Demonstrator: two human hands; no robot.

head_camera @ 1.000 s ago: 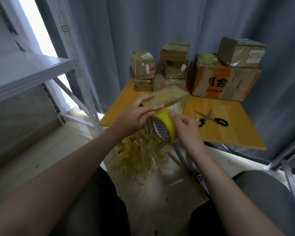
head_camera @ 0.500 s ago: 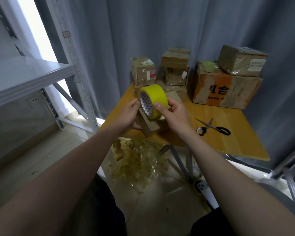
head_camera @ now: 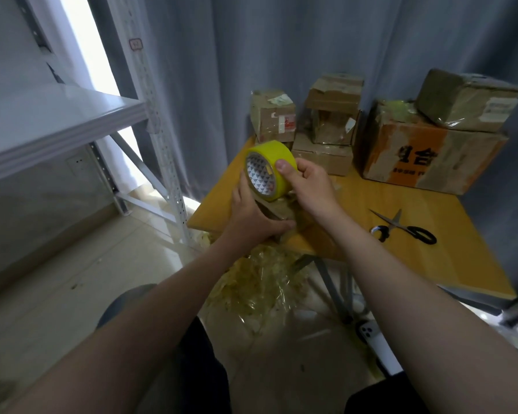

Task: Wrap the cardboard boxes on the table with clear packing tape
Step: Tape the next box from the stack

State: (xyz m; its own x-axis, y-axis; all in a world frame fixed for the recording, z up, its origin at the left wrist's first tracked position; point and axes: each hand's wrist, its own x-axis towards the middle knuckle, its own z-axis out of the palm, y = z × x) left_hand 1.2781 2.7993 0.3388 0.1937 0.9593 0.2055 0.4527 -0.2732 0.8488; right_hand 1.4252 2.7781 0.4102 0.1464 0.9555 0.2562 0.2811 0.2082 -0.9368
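Tape roll [head_camera: 277, 165] is gripped by the right hand [head_camera: 311, 189] and set against a small box [head_camera: 281, 209], which is clasped by the left hand [head_camera: 251, 216] at the table [head_camera: 401, 204] edge. Stacked boxes [head_camera: 326, 115] behind seem already wrapped; this one is unfinished.

Left forearm [head_camera: 150, 330] and right forearm [head_camera: 401, 294] shown bare along whole visible length. Left hand [head_camera: 251, 222] and right hand [head_camera: 311, 186] uncovered. Right thumbnail [head_camera: 281, 166] trimmed short, unpainted. Legs covered by dark trousers [head_camera: 192, 369], near black, plain cloth. Greyer patch seen at left knee [head_camera: 126, 303]; cause not discernible.
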